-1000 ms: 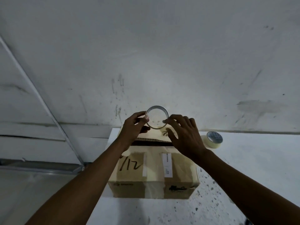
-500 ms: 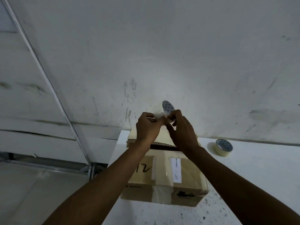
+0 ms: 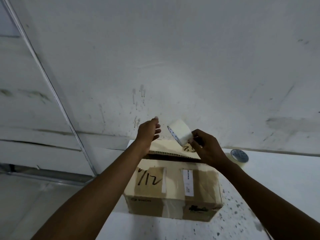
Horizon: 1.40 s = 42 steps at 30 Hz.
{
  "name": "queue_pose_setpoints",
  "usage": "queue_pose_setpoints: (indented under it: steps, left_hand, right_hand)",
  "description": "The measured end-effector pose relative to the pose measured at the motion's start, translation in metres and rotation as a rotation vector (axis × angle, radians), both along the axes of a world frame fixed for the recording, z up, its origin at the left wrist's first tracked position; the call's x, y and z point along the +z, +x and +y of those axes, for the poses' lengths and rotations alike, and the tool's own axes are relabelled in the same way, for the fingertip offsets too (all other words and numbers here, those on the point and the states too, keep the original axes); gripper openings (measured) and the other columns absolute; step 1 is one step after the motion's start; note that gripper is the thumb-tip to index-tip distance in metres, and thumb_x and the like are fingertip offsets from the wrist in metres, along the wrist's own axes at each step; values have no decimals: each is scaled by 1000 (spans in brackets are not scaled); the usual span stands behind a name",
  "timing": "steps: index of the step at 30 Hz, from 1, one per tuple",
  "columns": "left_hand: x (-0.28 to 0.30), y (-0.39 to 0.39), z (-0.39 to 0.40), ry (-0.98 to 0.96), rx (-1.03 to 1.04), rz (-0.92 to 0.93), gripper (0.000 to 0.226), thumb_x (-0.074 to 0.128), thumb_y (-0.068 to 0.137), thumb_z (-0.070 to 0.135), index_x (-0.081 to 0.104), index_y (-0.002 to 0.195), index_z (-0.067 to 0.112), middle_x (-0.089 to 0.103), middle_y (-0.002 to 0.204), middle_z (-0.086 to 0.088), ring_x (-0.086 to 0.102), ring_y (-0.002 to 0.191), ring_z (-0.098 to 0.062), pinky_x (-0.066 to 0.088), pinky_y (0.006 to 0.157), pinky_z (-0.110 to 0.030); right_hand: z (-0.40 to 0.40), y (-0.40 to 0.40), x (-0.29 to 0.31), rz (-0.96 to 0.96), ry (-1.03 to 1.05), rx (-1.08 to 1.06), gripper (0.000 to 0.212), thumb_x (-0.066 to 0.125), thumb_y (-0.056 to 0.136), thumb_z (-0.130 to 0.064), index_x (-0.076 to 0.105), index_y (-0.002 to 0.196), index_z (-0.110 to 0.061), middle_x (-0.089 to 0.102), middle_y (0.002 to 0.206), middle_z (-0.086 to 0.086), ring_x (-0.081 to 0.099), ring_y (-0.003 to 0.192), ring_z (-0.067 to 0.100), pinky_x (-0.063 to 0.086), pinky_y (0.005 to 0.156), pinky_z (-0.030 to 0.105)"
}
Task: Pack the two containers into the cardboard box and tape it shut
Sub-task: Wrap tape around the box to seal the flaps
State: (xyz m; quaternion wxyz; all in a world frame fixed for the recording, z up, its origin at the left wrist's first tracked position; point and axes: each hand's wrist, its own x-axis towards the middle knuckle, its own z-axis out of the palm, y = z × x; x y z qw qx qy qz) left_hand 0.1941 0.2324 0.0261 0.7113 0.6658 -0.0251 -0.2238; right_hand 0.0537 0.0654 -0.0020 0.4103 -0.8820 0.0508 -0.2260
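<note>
The person stands over a cardboard box (image 3: 173,189) on a white table (image 3: 277,187), its near flap folded down and a dark gap showing between that and the far flap. The right hand (image 3: 206,148) pinches a roll of clear tape (image 3: 181,131) by its rim, tilted, above the far edge of the box, while the left hand (image 3: 148,131) hangs beside it with fingers loosely spread, gripping nothing. A second roll of tape (image 3: 239,155) lies flat on the table, off to the right of the box; the containers cannot be seen.
</note>
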Motion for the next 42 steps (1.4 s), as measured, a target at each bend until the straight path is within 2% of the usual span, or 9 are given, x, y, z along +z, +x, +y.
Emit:
queue_pose_setpoints:
  steps: [2,6,12,17,24,29,33,38,42]
  left_hand:
    - [2,1,-4,-26,-101,50,34,52,96,38,64,105,8,66,101,-6,63,95,-21,50,90,-37]
    - [2,2,-5,9,-218,54,34,55,94,37,67,105,8,66,101,-3,60,92,-18,48,88,-34]
    - [-1,6,-2,127,-260,-26,32,64,88,34,72,105,9,69,111,-8,61,99,-20,45,85,-33]
    - [2,9,4,139,-262,-106,13,68,88,21,72,95,10,67,95,-4,59,87,-15,47,76,-25]
    - [12,26,37,109,-213,-133,12,72,84,11,72,95,5,66,81,-5,58,75,-13,50,69,-22]
    - [9,39,76,0,-179,6,21,70,86,10,69,105,0,67,83,-7,61,74,-15,51,67,-23]
    - [2,49,107,-111,-174,29,19,66,89,7,66,108,6,66,79,-6,60,69,-14,49,61,-22]
    - [-4,60,132,-168,-255,-20,14,56,92,0,68,97,4,62,79,-11,59,68,-17,45,64,-27]
    - [-7,69,143,-252,-314,-10,20,55,94,8,69,105,-1,68,86,-9,65,76,-14,52,74,-25]
  right_hand:
    - [2,-1,-1,4,13,34,6,60,92,-14,63,97,-12,70,84,-6,67,77,3,51,68,16]
    - [2,-1,-5,9,14,93,4,60,92,-16,63,94,-16,68,84,0,66,79,20,55,74,35]
    - [4,0,-5,12,13,123,5,59,92,-13,63,95,-13,68,87,-2,65,82,15,53,77,27]
    - [2,3,-7,35,-16,115,10,57,91,-21,62,95,-14,69,88,5,66,83,24,54,77,44]
    - [23,21,13,44,-9,147,6,64,88,-14,59,87,-12,61,73,-10,58,66,1,44,62,13]
    - [48,50,33,162,-58,173,45,78,68,-50,59,95,-21,66,90,-5,66,81,13,57,68,29]
    - [70,75,36,171,-82,172,33,78,74,-37,58,93,-18,66,85,-4,66,75,14,55,66,34]
    - [90,96,36,163,165,177,15,65,88,-22,61,90,-8,66,72,8,63,59,19,53,57,36]
    - [103,105,43,197,327,196,27,58,93,-21,61,93,5,64,72,11,57,56,20,47,55,35]
